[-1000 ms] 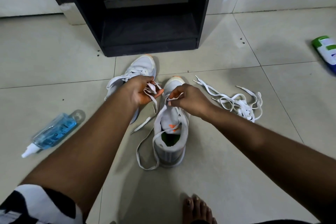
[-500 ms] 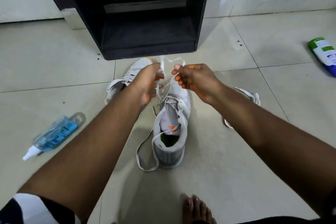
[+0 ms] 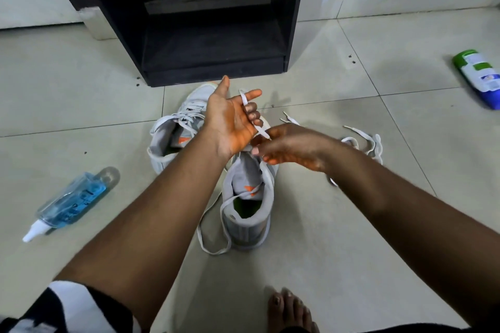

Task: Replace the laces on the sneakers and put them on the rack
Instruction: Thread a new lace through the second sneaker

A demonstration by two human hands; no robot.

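A blue bottle point(image 3: 71, 201) is lying on the tiled floor point(image 3: 351, 224) at eight o'clock of the near sneaker point(image 3: 247, 197), and a green-capped bottle point(image 3: 477, 77) is lying at two o'clock, well apart. A loose pile of white laces point(image 3: 362, 142) is sitting at three o'clock, partly hidden by the right forearm. A bare foot point(image 3: 290, 311) is showing at six o'clock. The black rack point(image 3: 200, 19) is standing at twelve o'clock. The left hand point(image 3: 230, 120) is spreading palm-up with a white lace point(image 3: 253, 116) running across its fingers; the right hand point(image 3: 286, 147) is pinching that lace. The grey near sneaker, orange-marked, is sitting heel toward the camera, its lace trailing loose. The second sneaker point(image 3: 176, 130) is lying at ten o'clock, laced.
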